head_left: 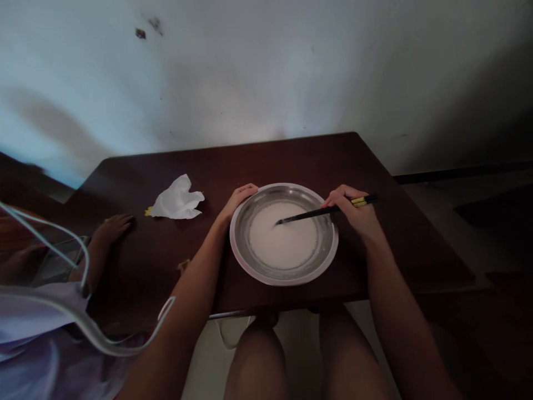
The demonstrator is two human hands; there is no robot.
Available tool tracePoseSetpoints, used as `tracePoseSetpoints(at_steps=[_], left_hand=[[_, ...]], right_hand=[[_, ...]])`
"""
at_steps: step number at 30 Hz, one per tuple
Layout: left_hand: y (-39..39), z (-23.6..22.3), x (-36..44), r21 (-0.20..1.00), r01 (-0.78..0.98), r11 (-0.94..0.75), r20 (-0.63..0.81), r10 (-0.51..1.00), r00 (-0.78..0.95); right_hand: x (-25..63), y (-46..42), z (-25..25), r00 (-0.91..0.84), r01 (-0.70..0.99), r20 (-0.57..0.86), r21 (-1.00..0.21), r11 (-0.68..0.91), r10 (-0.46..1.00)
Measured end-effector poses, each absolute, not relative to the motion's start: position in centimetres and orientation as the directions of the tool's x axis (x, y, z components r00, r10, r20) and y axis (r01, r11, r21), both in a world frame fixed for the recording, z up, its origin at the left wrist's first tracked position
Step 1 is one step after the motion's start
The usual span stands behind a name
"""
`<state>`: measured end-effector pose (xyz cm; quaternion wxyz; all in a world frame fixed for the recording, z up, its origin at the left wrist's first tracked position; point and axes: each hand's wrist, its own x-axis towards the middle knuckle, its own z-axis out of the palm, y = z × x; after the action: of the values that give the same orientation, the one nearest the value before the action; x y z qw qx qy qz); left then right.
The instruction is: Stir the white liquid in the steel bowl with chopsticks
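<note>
A round metal basin stands at the table's front edge, with a milky white liquid in it. My left hand holds the basin by its far left rim, its thumb hidden from sight. Over the right rim, my right hand is closed around a pair of black chopsticks with yellow-patterned ends. They slant down to the left, and their tips dip into the liquid near the middle.
On the dark wooden table, a crumpled white plastic bag lies left of the basin. Another person's hand rests at the left edge, near a phone-like device. White cables loop at lower left. A wall stands behind.
</note>
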<state>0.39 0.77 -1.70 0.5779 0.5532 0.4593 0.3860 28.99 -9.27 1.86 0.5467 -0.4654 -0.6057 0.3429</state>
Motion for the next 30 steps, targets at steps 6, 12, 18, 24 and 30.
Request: tracePoseSetpoints(at_steps=[6,12,18,24,30], left_hand=[[0.66,-1.45,0.42,0.993,0.044,0.112,-0.12,0.948,0.295],[0.7,-1.58,0.41,0.994,0.047,0.1,-0.109,0.947,0.301],[0.72,-1.53,0.43,0.991,0.068,0.113,-0.129,0.948,0.291],[0.57,-1.13,0.57,0.991,0.075,0.109,-0.125,0.957,0.263],[0.53,-1.18,0.5,0.991,0.047,0.129,-0.137,0.948,0.288]], right_hand=[[29.05,-9.2,1.73,-0.025,0.143,0.314,-0.938,0.314,0.949],[29.1,-9.2,1.72,0.024,0.112,0.32,-0.942,0.316,0.947],[28.96,-9.27,1.84,0.067,0.149,0.345,-0.931,0.333,0.936],[28.94,-9.23,1.83,-0.013,0.159,0.319,-0.935,0.317,0.948],[29.03,-9.16,1.63,-0.015,0.098,0.303,-0.948,0.303,0.953]])
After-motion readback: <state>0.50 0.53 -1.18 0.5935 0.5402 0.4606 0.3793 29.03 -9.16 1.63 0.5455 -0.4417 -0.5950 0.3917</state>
